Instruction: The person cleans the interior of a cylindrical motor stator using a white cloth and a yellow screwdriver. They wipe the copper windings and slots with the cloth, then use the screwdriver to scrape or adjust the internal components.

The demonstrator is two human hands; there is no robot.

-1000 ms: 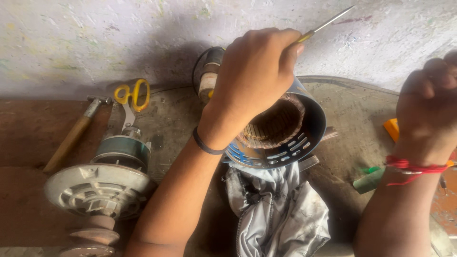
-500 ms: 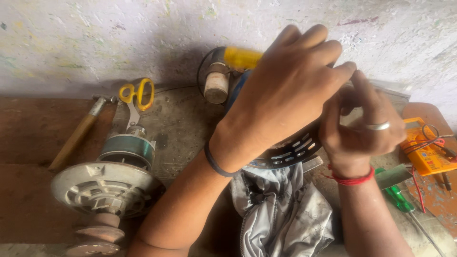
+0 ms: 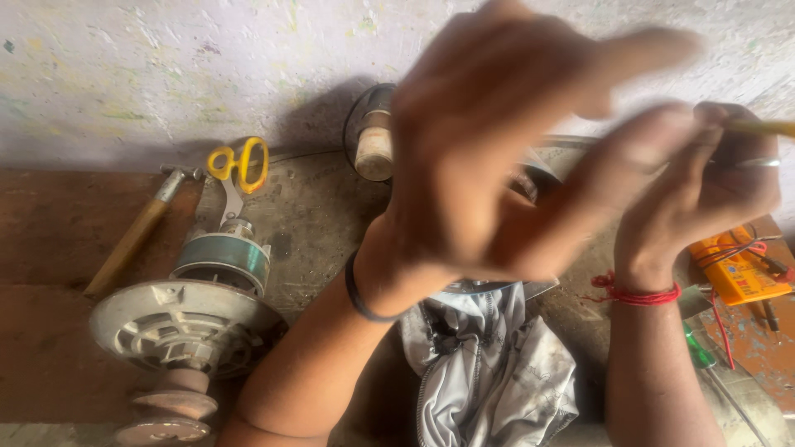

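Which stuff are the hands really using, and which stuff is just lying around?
In use:
- left hand, raised and blurred
- right hand, pinching a thin yellow tool

Lying about:
- yellow scissors
- hammer
- grey motor part
- crumpled cloth
- orange meter
- green screwdriver

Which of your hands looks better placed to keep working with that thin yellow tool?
Probably the right hand: its fingers already pinch the thin yellow tool. The left hand is raised, blurred and spread open, gripping nothing visible.
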